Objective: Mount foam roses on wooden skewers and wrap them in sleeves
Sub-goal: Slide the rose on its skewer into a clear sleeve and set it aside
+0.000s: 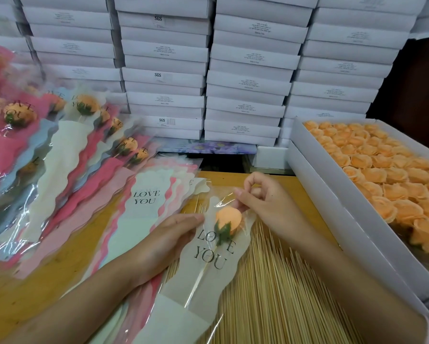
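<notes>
Bright, even indoor light falls from above, leaving only faint, soft shadows on the yellow table (pixel 59 274). White glare streaks the film of the wrapped roses (pixel 59 155) at the left and the clear top of the sleeve (pixel 208 259) in the near centre. The foam roses (pixel 382 175) in the tray (pixel 332 194) at the right look slightly washed out. The far right corner is dark. The wide lens bows the stacked white boxes (pixel 248 83), and the left edge smears.

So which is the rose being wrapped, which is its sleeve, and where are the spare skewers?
Rose (pixel 228 217), head view: on the middle of the orange bloom.
Sleeve (pixel 209 259), head view: on the pale panel printed "YOU".
Spare skewers (pixel 278 289), head view: on the middle of the loose pile.
</notes>
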`<move>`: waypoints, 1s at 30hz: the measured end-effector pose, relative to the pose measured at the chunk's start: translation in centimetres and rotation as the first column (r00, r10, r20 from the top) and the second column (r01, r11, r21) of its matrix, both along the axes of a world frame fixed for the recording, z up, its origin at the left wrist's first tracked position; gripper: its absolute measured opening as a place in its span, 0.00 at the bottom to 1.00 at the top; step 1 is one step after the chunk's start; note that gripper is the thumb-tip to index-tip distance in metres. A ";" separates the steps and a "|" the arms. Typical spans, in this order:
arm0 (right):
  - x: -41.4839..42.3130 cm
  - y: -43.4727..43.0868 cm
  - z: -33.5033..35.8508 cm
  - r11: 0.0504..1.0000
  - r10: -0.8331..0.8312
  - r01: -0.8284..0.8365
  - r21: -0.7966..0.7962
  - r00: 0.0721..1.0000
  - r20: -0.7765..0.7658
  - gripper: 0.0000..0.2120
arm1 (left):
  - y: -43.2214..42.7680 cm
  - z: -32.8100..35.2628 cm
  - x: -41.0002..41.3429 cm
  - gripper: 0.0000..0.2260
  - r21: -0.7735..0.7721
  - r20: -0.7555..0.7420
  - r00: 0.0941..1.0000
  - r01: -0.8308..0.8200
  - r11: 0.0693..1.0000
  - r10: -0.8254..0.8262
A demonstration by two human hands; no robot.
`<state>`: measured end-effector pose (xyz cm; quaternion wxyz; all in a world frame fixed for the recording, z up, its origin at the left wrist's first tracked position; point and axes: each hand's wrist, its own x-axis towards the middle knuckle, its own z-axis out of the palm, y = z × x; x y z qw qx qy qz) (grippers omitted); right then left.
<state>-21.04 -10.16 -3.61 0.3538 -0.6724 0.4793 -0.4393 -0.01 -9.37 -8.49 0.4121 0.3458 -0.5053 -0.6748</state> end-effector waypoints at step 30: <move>-0.6 0.0 0.4 0.977 0.187 -0.177 0.117 0.980 -0.073 0.12 | 0.7 1.2 0.3 0.16 -0.058 -0.005 0.967 0.253 0.966 -0.254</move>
